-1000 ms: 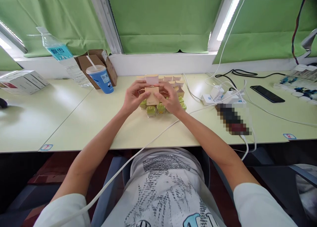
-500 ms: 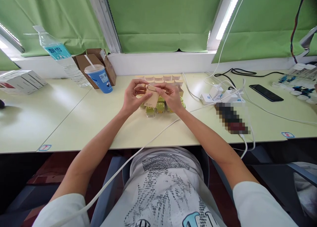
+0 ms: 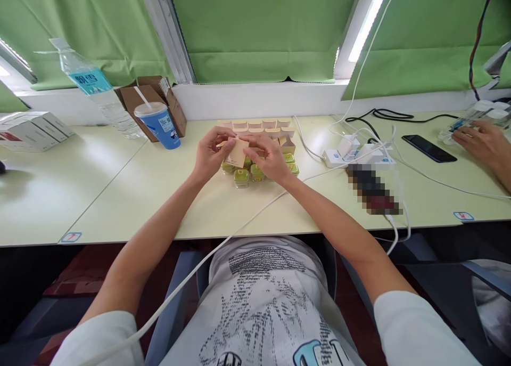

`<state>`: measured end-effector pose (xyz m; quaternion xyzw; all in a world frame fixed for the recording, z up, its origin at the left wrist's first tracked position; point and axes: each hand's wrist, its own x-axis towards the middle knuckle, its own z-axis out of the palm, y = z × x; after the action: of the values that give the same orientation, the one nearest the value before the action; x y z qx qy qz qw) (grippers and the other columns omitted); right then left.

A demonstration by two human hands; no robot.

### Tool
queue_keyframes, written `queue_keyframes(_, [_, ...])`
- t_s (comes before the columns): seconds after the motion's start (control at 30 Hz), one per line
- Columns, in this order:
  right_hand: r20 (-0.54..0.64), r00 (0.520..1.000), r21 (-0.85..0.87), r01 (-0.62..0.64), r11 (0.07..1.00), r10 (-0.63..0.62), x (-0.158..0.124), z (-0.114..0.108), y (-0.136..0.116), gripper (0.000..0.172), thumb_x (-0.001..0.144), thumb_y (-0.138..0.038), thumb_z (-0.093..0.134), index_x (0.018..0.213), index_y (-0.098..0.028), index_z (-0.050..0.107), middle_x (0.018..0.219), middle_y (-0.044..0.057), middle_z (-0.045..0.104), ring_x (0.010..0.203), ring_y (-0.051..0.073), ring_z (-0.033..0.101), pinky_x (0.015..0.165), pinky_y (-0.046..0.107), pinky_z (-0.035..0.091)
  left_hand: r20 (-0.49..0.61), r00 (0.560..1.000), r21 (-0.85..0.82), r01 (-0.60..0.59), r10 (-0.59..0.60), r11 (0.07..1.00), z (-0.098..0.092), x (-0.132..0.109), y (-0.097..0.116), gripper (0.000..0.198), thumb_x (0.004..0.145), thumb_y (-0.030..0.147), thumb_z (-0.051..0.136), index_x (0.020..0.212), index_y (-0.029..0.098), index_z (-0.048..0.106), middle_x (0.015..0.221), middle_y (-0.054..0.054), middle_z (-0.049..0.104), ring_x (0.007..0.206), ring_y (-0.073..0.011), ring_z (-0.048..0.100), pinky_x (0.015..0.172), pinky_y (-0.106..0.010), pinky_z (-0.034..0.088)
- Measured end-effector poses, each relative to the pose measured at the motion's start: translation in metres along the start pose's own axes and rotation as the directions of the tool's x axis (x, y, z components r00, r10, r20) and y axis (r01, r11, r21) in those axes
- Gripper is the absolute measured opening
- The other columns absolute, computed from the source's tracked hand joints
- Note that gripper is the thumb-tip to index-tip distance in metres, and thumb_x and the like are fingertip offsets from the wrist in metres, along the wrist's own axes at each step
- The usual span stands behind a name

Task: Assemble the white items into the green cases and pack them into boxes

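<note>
Between my two hands is a small tan cardboard box (image 3: pixel 238 154), tilted above the table. My left hand (image 3: pixel 213 155) grips its left side with thumb and fingers. On the box's right and top edge, the fingers of my right hand (image 3: pixel 268 157) are closed. Just below and behind the box sit several small clear jars with green lids (image 3: pixel 241 177), partly covered by my hands. Behind them stand rows of open-topped tan boxes (image 3: pixel 255 125); what is inside most of them cannot be made out.
To the left are a blue paper cup (image 3: pixel 159 127), a brown carton (image 3: pixel 175 110), a large water bottle (image 3: pixel 99 91) and white boxes (image 3: pixel 35 131). At right lie a power strip (image 3: pixel 339 158), cables and a black phone (image 3: pixel 429 148). Another person's hand (image 3: pixel 485 142) touches clear containers.
My hands and the small box have shifted slightly left, and the box's top flap now lies under my fingers. Another person's hand has come in at the right.
</note>
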<state>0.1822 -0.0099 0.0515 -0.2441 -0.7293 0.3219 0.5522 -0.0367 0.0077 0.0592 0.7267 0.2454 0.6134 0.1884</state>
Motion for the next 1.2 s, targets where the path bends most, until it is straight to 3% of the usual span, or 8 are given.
queue_keyframes(0.13, [-0.071,0.997,-0.008,0.031,0.999,-0.032,0.000,0.002,0.005,0.055,0.102,-0.073,0.073,0.137,-0.031,0.077,0.151,0.010,0.069,0.123,0.025,0.076,0.102,0.043,0.073,0.037,0.999,0.067,-0.022,0.019,0.998,-0.009,0.005,-0.004,0.043,0.094,0.069,0.088,0.107,0.029,0.083,0.117,-0.009,0.075,0.117,-0.0259,0.075,0.100,-0.042,0.068])
queue_keyframes(0.37, [-0.247,0.959,-0.301,0.062,0.952,-0.141,0.004,-0.009,0.018,0.035,0.113,-0.060,0.054,0.115,-0.030,0.072,0.119,0.008,0.075,0.094,0.022,0.074,0.065,0.036,0.061,-0.339,0.929,0.329,-0.034,0.152,0.944,-0.077,0.022,-0.046,0.048,0.096,0.073,0.083,0.098,0.026,0.075,0.126,-0.010,0.063,0.125,-0.0286,0.064,0.095,-0.043,0.067])
queue_keyframes(0.47, [-0.122,0.974,-0.402,0.126,0.907,-0.190,0.003,-0.009,0.023,0.030,0.114,-0.048,0.051,0.105,-0.028,0.072,0.108,0.006,0.077,0.090,0.022,0.068,0.074,0.038,0.060,-0.264,0.963,0.393,0.055,0.056,0.918,-0.114,0.020,-0.083,0.056,0.090,0.074,0.090,0.091,0.022,0.068,0.120,-0.007,0.061,0.123,-0.0248,0.058,0.098,-0.044,0.063])
queue_keyframes(0.57, [0.159,0.964,-0.527,0.264,0.808,-0.211,-0.001,-0.003,0.023,0.025,0.113,-0.038,0.054,0.107,-0.026,0.076,0.106,0.007,0.077,0.097,0.024,0.066,0.092,0.043,0.059,-0.210,0.974,0.352,0.159,-0.088,0.922,-0.131,0.011,-0.109,0.061,0.077,0.076,0.096,0.081,0.023,0.066,0.106,-0.005,0.060,0.113,-0.0227,0.059,0.098,-0.046,0.060])
queue_keyframes(0.7, [0.418,0.886,-0.621,0.441,0.648,-0.202,-0.008,0.008,0.021,0.029,0.111,-0.036,0.061,0.121,-0.019,0.082,0.111,0.015,0.078,0.118,0.034,0.064,0.105,0.054,0.056,-0.126,0.935,0.215,0.353,-0.333,0.911,-0.124,0.001,-0.111,0.061,0.058,0.067,0.101,0.074,0.022,0.062,0.100,-0.006,0.064,0.099,-0.0218,0.065,0.088,-0.041,0.060])
queue_keyframes(0.83, [0.530,0.836,-0.636,0.501,0.587,-0.140,-0.011,0.010,0.020,0.027,0.110,-0.043,0.069,0.117,-0.021,0.084,0.113,0.015,0.078,0.124,0.038,0.061,0.107,0.056,0.055,0.021,0.880,0.091,0.470,-0.474,0.878,-0.114,0.001,-0.098,0.056,0.055,0.051,0.098,0.077,0.023,0.055,0.100,-0.008,0.070,0.097,-0.0233,0.066,0.078,-0.034,0.057])
queue_keyframes(1.03, [0.608,0.792,-0.656,0.544,0.524,-0.062,-0.016,0.010,0.012,0.035,0.106,-0.041,0.076,0.133,-0.018,0.080,0.118,0.016,0.081,0.126,0.040,0.057,0.108,0.058,0.053,-0.046,0.993,0.407,0.120,-0.111,0.906,-0.087,0.008,-0.068,0.028,0.077,0.042,0.087,0.089,0.026,0.069,0.104,-0.008,0.074,0.108,-0.0279,0.064,0.103,-0.047,0.057])
queue_keyframes(1.2, [0.596,0.794,-0.610,0.543,0.578,-0.117,-0.015,0.001,-0.001,0.031,0.104,-0.033,0.076,0.134,-0.023,0.079,0.122,0.014,0.081,0.130,0.041,0.059,0.112,0.062,0.052,0.152,0.988,0.527,-0.090,0.010,0.845,-0.039,0.003,-0.038,0.020,0.092,0.045,0.079,0.099,0.026,0.075,0.099,-0.007,0.077,0.104,-0.0304,0.063,0.100,-0.048,0.056])
